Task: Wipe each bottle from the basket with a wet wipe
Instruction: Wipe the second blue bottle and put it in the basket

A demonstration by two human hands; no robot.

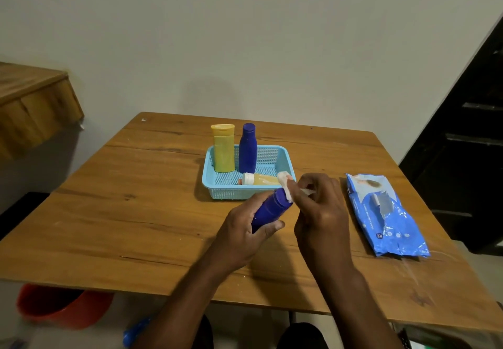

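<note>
My left hand (245,228) grips a dark blue bottle (270,208), tilted with its cap end pointing up and to the right. My right hand (319,207) presses a white wet wipe (285,186) against that cap end. Just behind the hands stands a light blue basket (275,155). In it a yellow bottle (223,148) and a second dark blue bottle (248,148) stand upright. A small clear bottle of yellow liquid with a white cap (258,179) lies on its side along the basket's front.
A blue pack of wet wipes (386,212) lies flat on the wooden table (136,212) to the right of my hands. An orange bucket (62,305) sits on the floor below the table's left front edge. A dark door is at right.
</note>
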